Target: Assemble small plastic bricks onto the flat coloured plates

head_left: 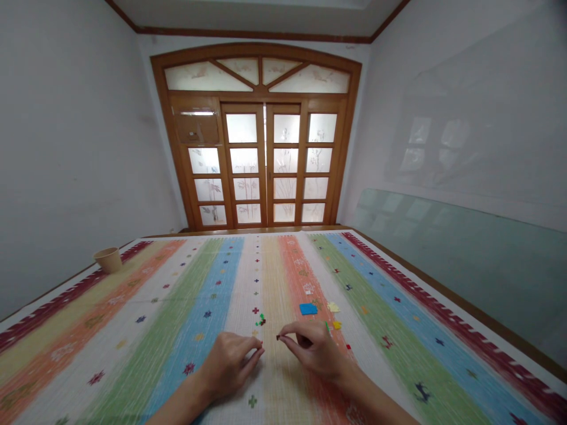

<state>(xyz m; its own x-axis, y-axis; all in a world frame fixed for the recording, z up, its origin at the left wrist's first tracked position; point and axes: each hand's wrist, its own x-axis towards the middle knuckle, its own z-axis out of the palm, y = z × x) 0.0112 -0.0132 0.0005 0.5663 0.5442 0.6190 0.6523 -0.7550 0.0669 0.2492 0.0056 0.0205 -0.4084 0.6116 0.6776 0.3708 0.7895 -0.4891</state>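
Observation:
My left hand (233, 363) is closed in a pinch just left of the pale yellow stripe; a tiny reddish piece (261, 343) shows at its fingertips. Across a small gap, my right hand (312, 348) pinches a small dark brown piece (278, 337), like a toy building brick, between thumb and forefinger. Beyond the gap lies a little cluster of green and brown pieces (261, 320). Past my right hand are a flat blue piece (308, 309), pale yellow pieces (333, 307) and a bright yellow piece (337, 325). A red piece (348, 347) lies to its right.
A striped, patterned cloth (177, 330) covers the table. Far left stands a tan paper cup (108, 260). Beyond the table's far edge is a wooden door with frosted panes (286, 159). A greenish glass panel (443, 248) leans along the right wall.

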